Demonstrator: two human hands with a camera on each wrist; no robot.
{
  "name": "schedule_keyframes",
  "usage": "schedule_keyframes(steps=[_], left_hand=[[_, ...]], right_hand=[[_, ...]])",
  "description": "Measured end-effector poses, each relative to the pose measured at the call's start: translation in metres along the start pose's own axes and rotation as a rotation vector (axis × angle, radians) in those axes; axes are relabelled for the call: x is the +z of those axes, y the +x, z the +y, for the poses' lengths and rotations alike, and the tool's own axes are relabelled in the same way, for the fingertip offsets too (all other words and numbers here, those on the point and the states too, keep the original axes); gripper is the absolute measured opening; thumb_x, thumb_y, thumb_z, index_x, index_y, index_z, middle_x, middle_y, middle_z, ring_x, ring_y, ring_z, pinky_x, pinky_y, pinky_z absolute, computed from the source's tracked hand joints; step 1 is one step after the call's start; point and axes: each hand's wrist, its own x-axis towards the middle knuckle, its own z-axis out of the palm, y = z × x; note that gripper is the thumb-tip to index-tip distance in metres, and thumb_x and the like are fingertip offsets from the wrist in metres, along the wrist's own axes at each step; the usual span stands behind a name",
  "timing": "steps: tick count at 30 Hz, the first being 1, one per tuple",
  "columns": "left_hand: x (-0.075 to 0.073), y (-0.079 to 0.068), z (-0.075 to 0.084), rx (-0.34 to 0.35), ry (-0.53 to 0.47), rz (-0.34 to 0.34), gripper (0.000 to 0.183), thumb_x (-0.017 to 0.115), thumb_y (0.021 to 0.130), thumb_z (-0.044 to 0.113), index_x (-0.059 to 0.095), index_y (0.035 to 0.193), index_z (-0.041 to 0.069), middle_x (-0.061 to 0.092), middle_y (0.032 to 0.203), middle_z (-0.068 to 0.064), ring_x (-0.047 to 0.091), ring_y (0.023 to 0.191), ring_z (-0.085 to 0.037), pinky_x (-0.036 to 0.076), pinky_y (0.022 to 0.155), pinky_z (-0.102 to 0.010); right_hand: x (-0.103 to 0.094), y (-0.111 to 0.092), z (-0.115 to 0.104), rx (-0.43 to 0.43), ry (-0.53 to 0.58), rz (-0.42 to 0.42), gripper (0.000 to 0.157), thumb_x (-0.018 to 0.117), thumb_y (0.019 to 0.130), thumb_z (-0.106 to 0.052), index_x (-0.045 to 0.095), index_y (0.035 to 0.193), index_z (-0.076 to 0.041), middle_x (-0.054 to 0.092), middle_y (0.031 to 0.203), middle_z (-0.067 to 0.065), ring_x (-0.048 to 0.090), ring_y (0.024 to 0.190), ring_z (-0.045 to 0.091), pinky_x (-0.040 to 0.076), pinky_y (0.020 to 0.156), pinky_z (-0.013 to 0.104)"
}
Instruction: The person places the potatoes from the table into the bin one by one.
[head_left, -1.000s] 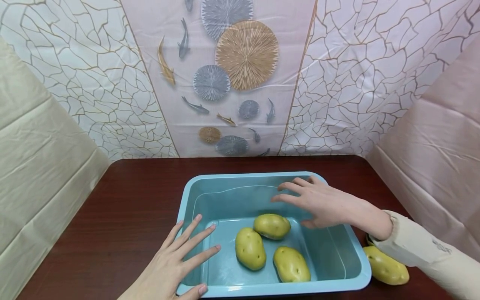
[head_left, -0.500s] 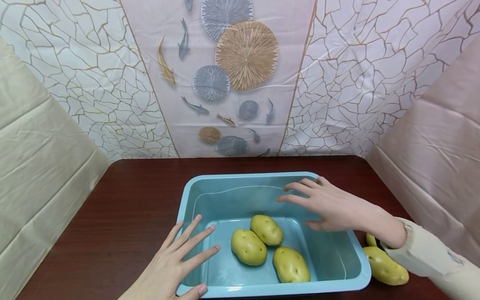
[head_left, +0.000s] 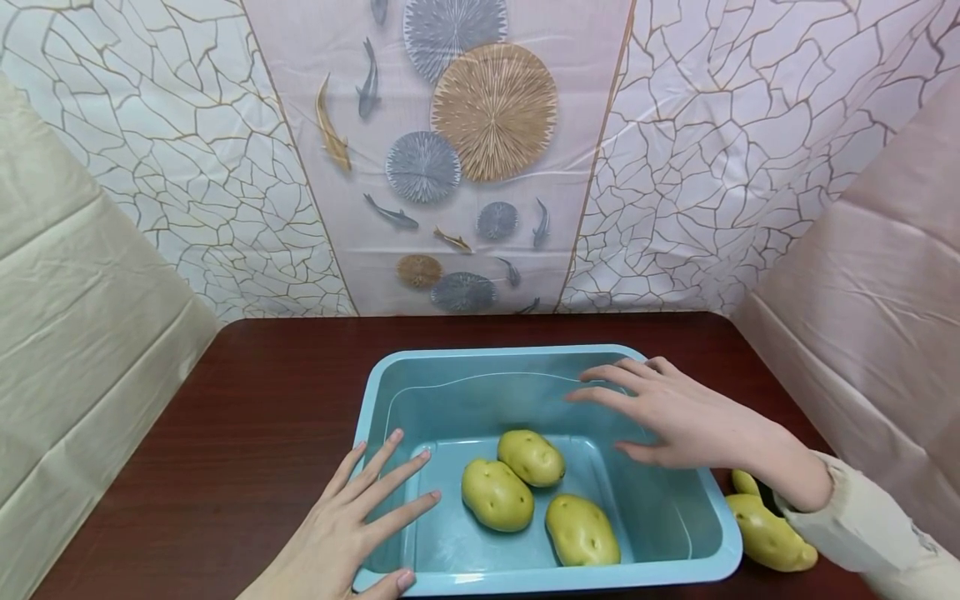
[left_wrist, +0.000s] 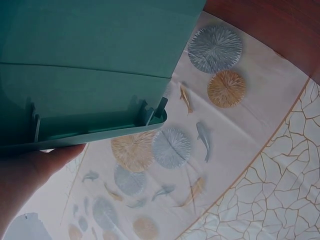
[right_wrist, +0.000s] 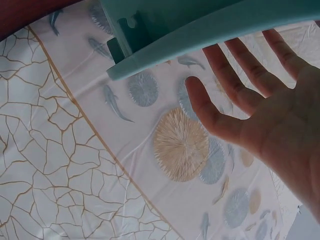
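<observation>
Three potatoes [head_left: 497, 495] are contained in the bin [head_left: 457, 396] while at least one more potato [head_left: 767, 533] is left beside it on the desk [head_left: 285, 417], so the work seems part-done, with nothing grasped by the spread fingers of the left hand [head_left: 337, 521] or the loosely bent ones of the right hand [head_left: 667, 415].

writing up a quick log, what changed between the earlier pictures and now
The right hand drew back to the right, holding nothing. In the tub, the back potato shifted slightly left and turned, and the left potato turned a little too. Nothing was taken hold of or let go. The tub, the front potato and the left hand at the tub's left rim stayed as they were.
</observation>
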Motion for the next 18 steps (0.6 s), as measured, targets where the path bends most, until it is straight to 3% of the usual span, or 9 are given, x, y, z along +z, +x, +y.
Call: schedule_keyframes(steps=[8,14,18], left_hand=[[0.0005,0.0000,0.0001,0.000,-0.001,0.004,0.051,0.038,0.089,0.049,0.043,0.133,0.022,0.031,0.144,-0.006,0.018,0.136,-0.034,-0.005,0.111,-0.039],[0.0003,-0.0001,0.0000,-0.007,-0.002,-0.003,0.051,0.039,0.089,0.049,0.042,0.133,0.023,0.031,0.145,-0.005,0.019,0.135,-0.035,-0.006,0.112,-0.038],[-0.0001,0.0001,0.0004,-0.009,-0.005,-0.008,0.051,0.039,0.089,0.049,0.042,0.133,0.023,0.030,0.145,-0.005,0.016,0.137,-0.033,-0.006,0.112,-0.038]], right_hand=[[0.0039,-0.0025,0.0008,-0.007,0.013,0.035,0.065,0.072,0.069,-0.032,0.044,0.127,-0.028,0.047,0.128,-0.001,0.045,0.113,0.017,0.036,0.074,0.034],[0.0065,-0.0053,0.0022,-0.021,0.029,0.094,0.054,0.064,0.077,-0.038,0.045,0.126,-0.028,0.047,0.126,-0.003,0.045,0.113,0.017,0.037,0.076,0.036],[0.0070,-0.0079,0.0029,-0.023,0.044,0.135,0.059,0.069,0.073,-0.033,0.045,0.126,-0.028,0.048,0.125,-0.005,0.045,0.113,0.015,0.036,0.076,0.036]])
